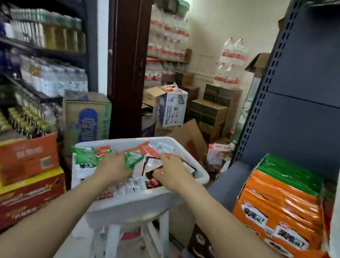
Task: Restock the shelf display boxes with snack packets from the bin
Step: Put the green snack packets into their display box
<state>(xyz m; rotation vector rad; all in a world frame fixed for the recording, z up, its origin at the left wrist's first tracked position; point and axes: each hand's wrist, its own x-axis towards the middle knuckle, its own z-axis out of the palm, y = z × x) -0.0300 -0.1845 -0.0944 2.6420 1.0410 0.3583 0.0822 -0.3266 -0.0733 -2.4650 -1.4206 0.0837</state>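
A white plastic bin (184,146) stands on a white stool (138,230) in front of me, filled with several red, green and black snack packets (146,149). Both my hands are down inside it. My left hand (115,165) lies on the pile beside a green packet (132,159), fingers spread over the packets. My right hand (171,171) rests on black and red packets near the bin's right side. The picture is blurred, so any grip on a packet is unclear. An orange display box (277,213) with orange and green packets sits on the right shelf.
Drink shelves (33,46) and stacked cartons (25,158) fill the left. A brown carton (87,116) stands behind the bin. The dark blue shelf upright (266,81) rises on the right. A storeroom with water bottles and boxes (172,107) lies beyond.
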